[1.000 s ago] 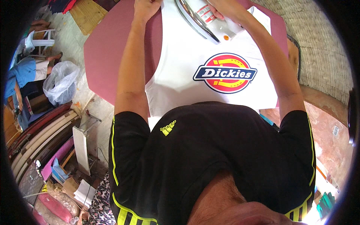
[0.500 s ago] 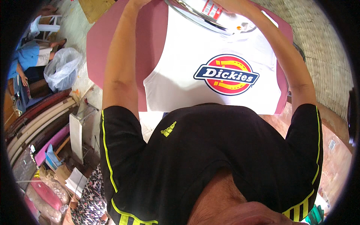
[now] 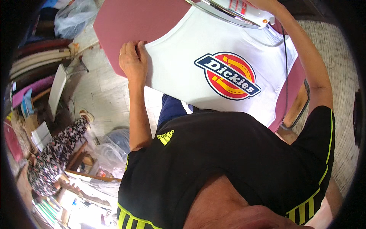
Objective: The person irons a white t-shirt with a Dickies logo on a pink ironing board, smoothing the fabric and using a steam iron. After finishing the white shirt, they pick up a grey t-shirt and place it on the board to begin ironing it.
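Observation:
A white sleeveless shirt (image 3: 183,57) lies spread over a dull red board (image 3: 133,23). It bears a round red and yellow print (image 3: 228,76) crossed by a dark blue band. My right hand (image 3: 263,4), partly cut off by the top edge, is closed round the handle of a clothes iron (image 3: 228,14). The iron has a shiny metal base and rests over the upper part of the shirt. At the shirt's left underarm corner, my left hand (image 3: 133,61) has its fingers curled and appears to pinch the cloth there; its fingertips are partly hidden.
A black cord (image 3: 286,68) hangs across the shirt's right side. On the left are rolls of material (image 3: 42,61), a clear plastic bag (image 3: 76,19) and a white panel (image 3: 57,89). Another person's patterned trouser leg (image 3: 57,152) reaches in at the lower left.
My left hand has come down from the top edge to the shirt's left corner. The shirt and board appear turned clockwise, and the view has shifted. The iron appears farther right.

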### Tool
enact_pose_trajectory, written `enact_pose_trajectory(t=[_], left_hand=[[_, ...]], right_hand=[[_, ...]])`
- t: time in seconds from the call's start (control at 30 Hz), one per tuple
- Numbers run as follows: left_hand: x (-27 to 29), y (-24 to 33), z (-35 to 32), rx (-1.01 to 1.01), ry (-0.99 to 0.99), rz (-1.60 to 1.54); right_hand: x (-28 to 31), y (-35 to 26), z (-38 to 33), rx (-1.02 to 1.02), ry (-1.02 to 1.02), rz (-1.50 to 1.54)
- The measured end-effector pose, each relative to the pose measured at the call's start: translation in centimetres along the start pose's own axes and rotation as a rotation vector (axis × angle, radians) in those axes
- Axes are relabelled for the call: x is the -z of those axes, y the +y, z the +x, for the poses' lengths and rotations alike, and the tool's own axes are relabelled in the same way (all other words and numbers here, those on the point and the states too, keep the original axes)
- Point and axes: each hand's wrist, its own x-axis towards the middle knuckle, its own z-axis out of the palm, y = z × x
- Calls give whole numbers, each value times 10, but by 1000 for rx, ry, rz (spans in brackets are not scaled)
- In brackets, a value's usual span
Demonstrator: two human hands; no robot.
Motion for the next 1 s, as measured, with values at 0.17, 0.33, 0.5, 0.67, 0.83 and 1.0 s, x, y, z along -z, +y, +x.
enact_pose_trajectory(t=[0.17, 0.33, 0.5, 0.67, 0.83, 1.0], left_hand=[[-9, -4, -5, 39, 68, -83], [-1, 3, -13, -86, 119, -84], [-3, -7, -14, 66, 88, -225], [13, -21, -51, 78, 298, -127], [26, -19, -135, 341, 325, -224], [19, -31, -177, 552, 433, -409]], right_hand=[[11, -9, 2, 319, -258, -81], [-9, -21, 20, 515, -347, -20], [-27, -59, 25, 611, -384, -27], [-54, -97, 33, 574, -398, -73], [-76, -128, 36, 557, -444, 23], [-104, -160, 35, 638, -461, 50]])
